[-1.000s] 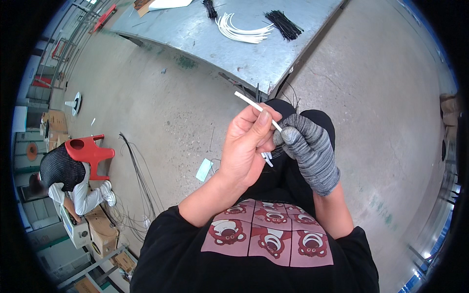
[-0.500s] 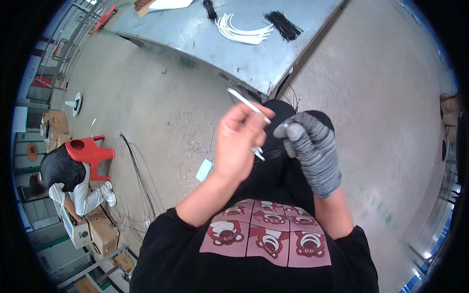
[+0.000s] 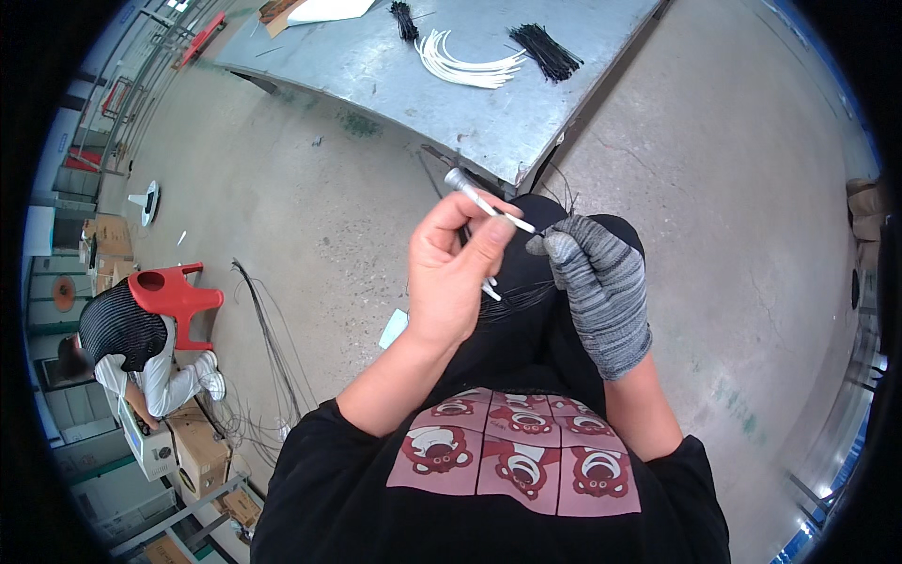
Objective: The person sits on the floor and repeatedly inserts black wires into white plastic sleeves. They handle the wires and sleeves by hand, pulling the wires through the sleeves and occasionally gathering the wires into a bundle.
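My bare left hand (image 3: 451, 273) pinches a thin white tube (image 3: 481, 202) between thumb and fingers. The tube slants down toward my right hand, and its upper end looks thicker and greyish. Another white end (image 3: 491, 289) sticks out below the same hand. My right hand (image 3: 601, 287), in a grey knitted glove, has its thumb and forefinger pressed together close to the tube's lower tip. A small dark bit shows at those fingertips, too small to name. Both hands are above my black trousers.
Ahead is a metal table (image 3: 376, 70) with curved white tubes (image 3: 460, 66) between two bundles of short black strands (image 3: 545, 52). To the left, a person (image 3: 122, 324) bends by a red stool (image 3: 178, 296) and cardboard boxes (image 3: 199, 446). Long black cables (image 3: 268, 329) lie on the floor.
The white tube has shifted slightly right and down, its lower tip now beside the gloved fingertips. My left hand has turned a little, and both hands have come closer together.
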Demonstrator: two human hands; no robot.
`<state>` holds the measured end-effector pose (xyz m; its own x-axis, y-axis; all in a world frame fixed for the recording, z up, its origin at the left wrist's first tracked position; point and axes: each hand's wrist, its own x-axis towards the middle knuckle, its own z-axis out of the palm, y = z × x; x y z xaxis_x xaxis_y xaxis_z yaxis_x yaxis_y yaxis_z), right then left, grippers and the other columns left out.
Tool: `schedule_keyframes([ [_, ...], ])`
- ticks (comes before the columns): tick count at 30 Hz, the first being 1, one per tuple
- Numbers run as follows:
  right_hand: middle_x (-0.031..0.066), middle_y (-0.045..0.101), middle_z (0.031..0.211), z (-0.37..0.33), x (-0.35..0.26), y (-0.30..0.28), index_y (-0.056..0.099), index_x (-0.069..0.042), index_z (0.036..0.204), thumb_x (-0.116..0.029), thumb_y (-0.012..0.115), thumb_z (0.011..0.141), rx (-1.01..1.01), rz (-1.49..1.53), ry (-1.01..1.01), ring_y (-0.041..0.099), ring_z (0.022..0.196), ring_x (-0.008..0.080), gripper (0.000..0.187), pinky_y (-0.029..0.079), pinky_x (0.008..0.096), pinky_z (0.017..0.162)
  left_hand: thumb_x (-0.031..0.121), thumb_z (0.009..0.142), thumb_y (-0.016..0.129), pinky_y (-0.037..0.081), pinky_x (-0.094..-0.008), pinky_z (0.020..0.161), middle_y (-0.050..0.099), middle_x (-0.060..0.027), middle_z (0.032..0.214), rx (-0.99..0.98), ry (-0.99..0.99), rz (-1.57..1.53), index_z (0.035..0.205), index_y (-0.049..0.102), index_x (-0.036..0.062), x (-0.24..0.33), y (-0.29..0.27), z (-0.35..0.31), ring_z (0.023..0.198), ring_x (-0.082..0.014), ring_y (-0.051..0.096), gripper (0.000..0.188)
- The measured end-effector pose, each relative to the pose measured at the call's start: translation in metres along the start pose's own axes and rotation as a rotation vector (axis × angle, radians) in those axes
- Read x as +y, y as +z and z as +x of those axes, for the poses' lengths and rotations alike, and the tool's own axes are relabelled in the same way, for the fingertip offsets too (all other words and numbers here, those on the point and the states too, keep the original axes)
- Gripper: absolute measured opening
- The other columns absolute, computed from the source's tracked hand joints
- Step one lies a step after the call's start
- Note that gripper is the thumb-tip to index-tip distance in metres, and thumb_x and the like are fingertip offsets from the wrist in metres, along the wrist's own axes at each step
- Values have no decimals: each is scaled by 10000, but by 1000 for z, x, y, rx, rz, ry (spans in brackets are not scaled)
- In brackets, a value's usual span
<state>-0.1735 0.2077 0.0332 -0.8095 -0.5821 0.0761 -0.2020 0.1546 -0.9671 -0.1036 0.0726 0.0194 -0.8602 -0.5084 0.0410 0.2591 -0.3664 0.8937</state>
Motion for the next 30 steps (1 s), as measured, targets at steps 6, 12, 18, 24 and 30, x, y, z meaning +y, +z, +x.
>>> schedule_keyframes([
  [6, 119, 657, 764, 1, -9, -1, 655, 1, 907, -120, 573, 887, 23, -8, 16, 628, 663, 185, 147, 481, 279, 620, 122, 870, 626, 260, -176, 466, 537, -18, 856, -33, -129, -176, 967, 577, 17, 0, -5, 3, 537, -19, 337, 151],
  [12, 105, 654, 758, 0, -11, -4, 652, 0, 897, -145, 558, 899, -18, 11, 21, 622, 679, 165, 173, 475, 264, 641, 189, 863, 643, 225, -173, 454, 547, -25, 825, -15, -220, -363, 996, 574, 31, 0, -12, 5, 511, -13, 293, 217],
  [18, 130, 651, 763, 0, -10, -2, 643, 6, 888, -131, 574, 884, -18, -34, 32, 628, 677, 213, 153, 480, 281, 641, 192, 866, 639, 224, -176, 456, 537, -18, 874, -24, -214, -408, 989, 570, 46, -1, -13, 5, 510, -15, 287, 203],
  [24, 156, 652, 806, -2, 3, 2, 643, 8, 892, -97, 626, 839, 98, -194, -149, 642, 726, 289, 119, 501, 322, 654, 166, 871, 631, 239, -179, 461, 521, -17, 874, -31, -134, -282, 952, 583, 29, 2, -11, 4, 547, -23, 324, 166],
  [30, 165, 653, 831, -4, 1, 4, 640, 11, 901, -92, 636, 829, 101, -212, -212, 644, 746, 306, 125, 512, 332, 668, 123, 873, 622, 274, -183, 470, 512, -24, 868, -54, -126, -194, 907, 598, -6, 0, -6, 1, 594, -41, 379, 136],
])
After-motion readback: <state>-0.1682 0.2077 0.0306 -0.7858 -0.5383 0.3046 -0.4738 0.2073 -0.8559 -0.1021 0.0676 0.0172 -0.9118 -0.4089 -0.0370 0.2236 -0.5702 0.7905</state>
